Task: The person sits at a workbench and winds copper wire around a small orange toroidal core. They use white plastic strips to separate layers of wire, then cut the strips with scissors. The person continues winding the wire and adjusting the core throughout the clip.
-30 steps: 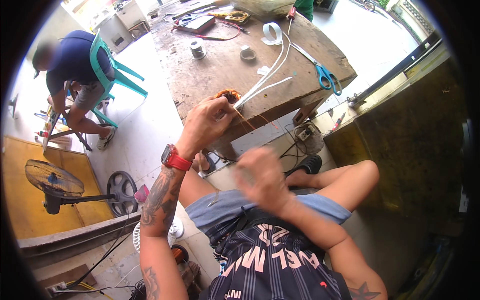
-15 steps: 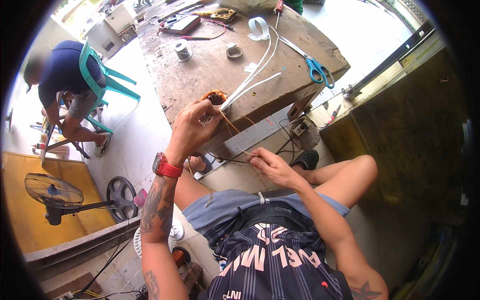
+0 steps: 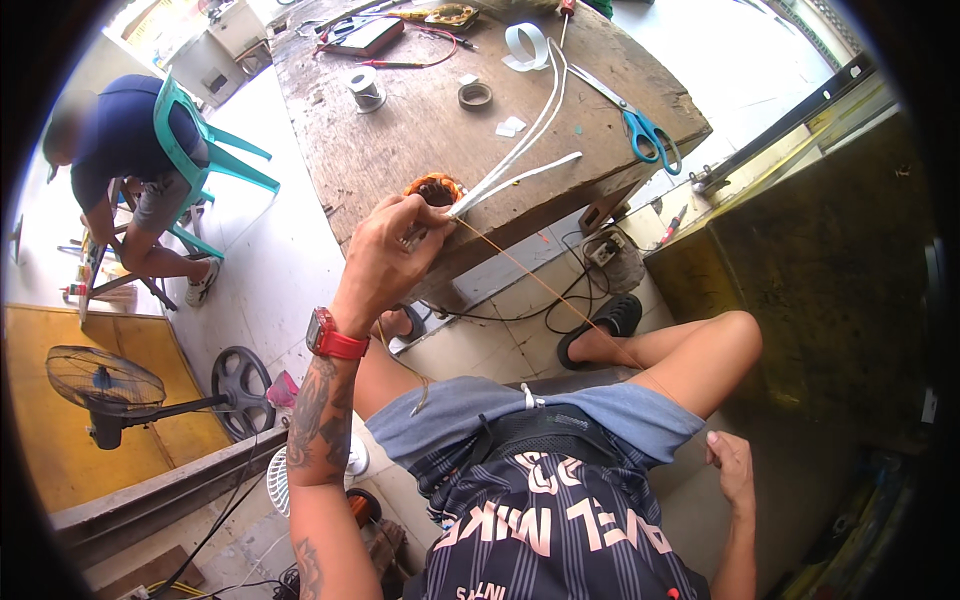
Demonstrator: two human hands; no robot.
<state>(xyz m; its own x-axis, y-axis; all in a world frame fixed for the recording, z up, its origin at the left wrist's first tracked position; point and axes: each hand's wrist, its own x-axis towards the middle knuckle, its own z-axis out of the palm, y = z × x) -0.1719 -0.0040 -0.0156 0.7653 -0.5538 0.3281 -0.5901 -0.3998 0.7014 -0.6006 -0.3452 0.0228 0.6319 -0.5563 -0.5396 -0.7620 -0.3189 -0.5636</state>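
At the near edge of the wooden table, my left hand (image 3: 392, 245) is closed on a small ring-shaped motor winding (image 3: 437, 185), orange outside and dark in its hollow middle. White sleeved leads (image 3: 515, 150) run from beside my fingertips across the tabletop. A thin orange string (image 3: 540, 278) stretches taut from the winding, over my bent leg, toward my right hand (image 3: 735, 465). That hand is far out at the lower right, its fingers closed in a pinch. The string's last stretch at the right fingertips is too fine to make out.
On the wooden table (image 3: 360, 150) lie blue-handled scissors (image 3: 645, 132), a tape roll (image 3: 475, 95), a solder spool (image 3: 365, 90), a white strip coil (image 3: 525, 48) and a meter with leads (image 3: 365, 38). A fan (image 3: 105, 378) stands at left. Another person (image 3: 135, 130) sits on a green chair (image 3: 185, 150).
My right hand has swung from near the table edge out to the lower right, drawing the string long and tight. My left hand stays at the winding.
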